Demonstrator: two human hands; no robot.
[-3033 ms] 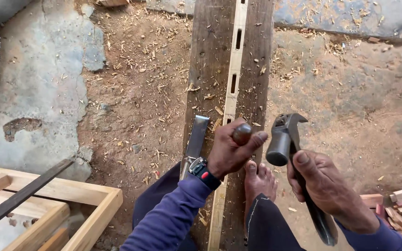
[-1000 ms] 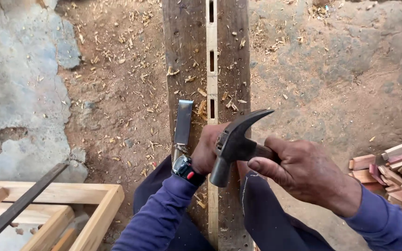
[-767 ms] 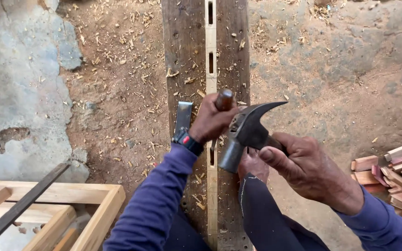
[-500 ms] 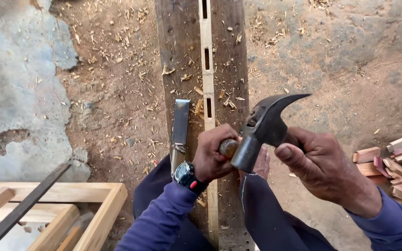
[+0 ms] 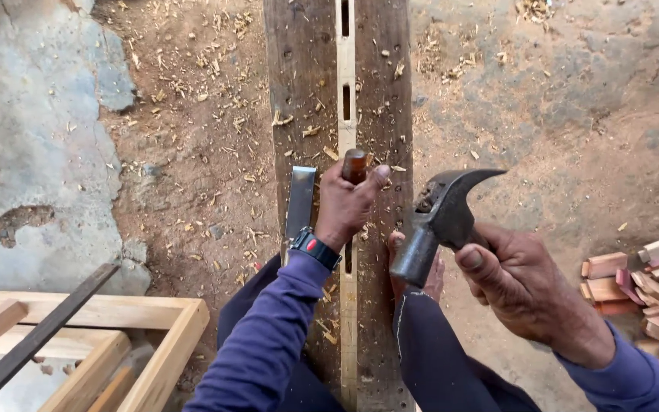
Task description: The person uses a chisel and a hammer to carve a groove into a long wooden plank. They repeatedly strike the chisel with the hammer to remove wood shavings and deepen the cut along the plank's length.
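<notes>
Left hand (image 5: 348, 204): closing around the wooden handle of a chisel (image 5: 355, 163), gripping it upright on the pale strip; the grip is full and tight, with the brown handle top showing above the fingers.
Right hand (image 5: 524, 286): wrapping firmly around the shaft of a claw hammer (image 5: 440, 221), holding it raised at about 4 o'clock from the chisel, its round face hanging clear of the handle top.
Pale strip (image 5: 346, 91): a narrow light wooden piece running 12 to 6 o'clock along the middle of the dark plank (image 5: 299, 76), showing rectangular slots cut at intervals.
Spare blade (image 5: 300, 200): a flat steel chisel blade lying on the plank, just beside the left hand at 9 o'clock.
Step in hand: judged to be chopping a slot, with the hammer lifted between blows.
Next move calls for: a square blow onto the handle top, the chisel being kept plumb and the fingers clear.
Surroundings: wood chips (image 5: 192, 91) scattering over the dirt; a pale wooden frame (image 5: 116, 313) at 8 o'clock; small offcut blocks (image 5: 650, 278) at 4 o'clock.
</notes>
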